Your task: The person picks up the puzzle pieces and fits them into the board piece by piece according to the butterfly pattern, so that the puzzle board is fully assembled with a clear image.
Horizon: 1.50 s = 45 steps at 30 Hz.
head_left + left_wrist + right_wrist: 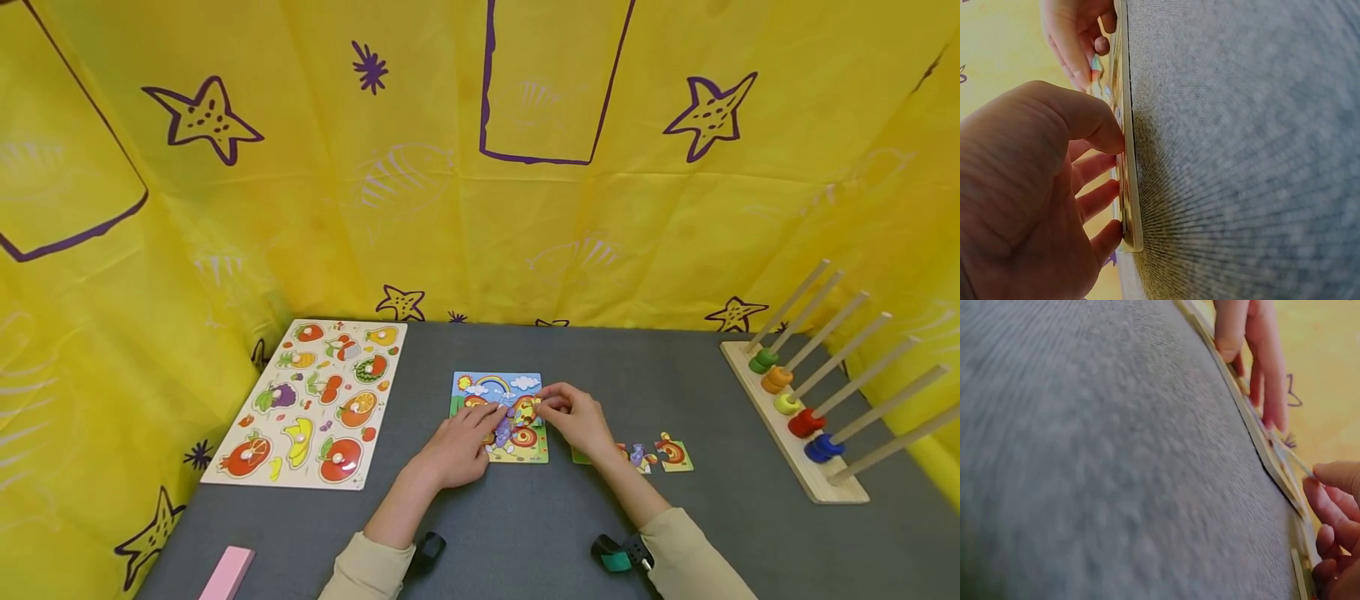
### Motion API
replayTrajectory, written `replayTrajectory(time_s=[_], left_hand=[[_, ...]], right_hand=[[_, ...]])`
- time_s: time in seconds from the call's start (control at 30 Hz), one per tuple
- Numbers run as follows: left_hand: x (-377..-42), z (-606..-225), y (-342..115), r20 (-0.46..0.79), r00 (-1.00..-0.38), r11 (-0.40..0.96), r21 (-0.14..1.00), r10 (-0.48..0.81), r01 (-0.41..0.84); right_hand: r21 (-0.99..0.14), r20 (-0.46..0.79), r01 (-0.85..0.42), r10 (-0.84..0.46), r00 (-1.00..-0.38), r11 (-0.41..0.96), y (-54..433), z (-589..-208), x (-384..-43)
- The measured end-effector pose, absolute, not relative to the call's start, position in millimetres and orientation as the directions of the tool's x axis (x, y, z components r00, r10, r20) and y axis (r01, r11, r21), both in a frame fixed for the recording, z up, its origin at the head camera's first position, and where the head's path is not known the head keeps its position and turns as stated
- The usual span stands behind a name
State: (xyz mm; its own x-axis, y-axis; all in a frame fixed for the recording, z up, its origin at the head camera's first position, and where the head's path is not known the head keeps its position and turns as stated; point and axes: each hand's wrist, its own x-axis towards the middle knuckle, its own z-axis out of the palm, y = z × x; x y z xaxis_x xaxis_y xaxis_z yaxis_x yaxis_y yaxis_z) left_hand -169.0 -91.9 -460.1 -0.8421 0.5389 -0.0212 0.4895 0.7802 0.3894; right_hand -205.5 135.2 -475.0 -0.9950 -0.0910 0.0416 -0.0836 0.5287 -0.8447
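A small jigsaw puzzle board (517, 382) with a rainbow, sun and clouds lies on the grey table. My left hand (459, 446) rests on it, and in the left wrist view its thumb (1100, 128) and fingertips touch the board's face. Between thumb and forefinger, my right hand (576, 421) pinches a colourful puzzle piece (527, 411) over the board's right side. The right wrist view shows that piece (1297, 461) tilted, its far end at the board's surface. Loose puzzle pieces (675, 454) lie right of the board, partly hidden by my right forearm.
On the left lies a wooden fruit peg puzzle (315, 404). A wooden rod stacker (817, 467) with coloured rings stands at the right. A pink block (227, 573) sits at the near left edge. Yellow patterned cloth (465, 233) hangs behind and around the table.
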Motion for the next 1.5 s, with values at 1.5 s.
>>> replayTrajectory(time_s=[1.5], left_hand=[[-167.9,-458.2,-92.2,-0.011,-0.831,0.783,0.341,0.557,0.521]], right_hand=[[-0.723,0.158,-0.282,-0.247,-0.956,0.630,134.0,-485.0,-211.5]])
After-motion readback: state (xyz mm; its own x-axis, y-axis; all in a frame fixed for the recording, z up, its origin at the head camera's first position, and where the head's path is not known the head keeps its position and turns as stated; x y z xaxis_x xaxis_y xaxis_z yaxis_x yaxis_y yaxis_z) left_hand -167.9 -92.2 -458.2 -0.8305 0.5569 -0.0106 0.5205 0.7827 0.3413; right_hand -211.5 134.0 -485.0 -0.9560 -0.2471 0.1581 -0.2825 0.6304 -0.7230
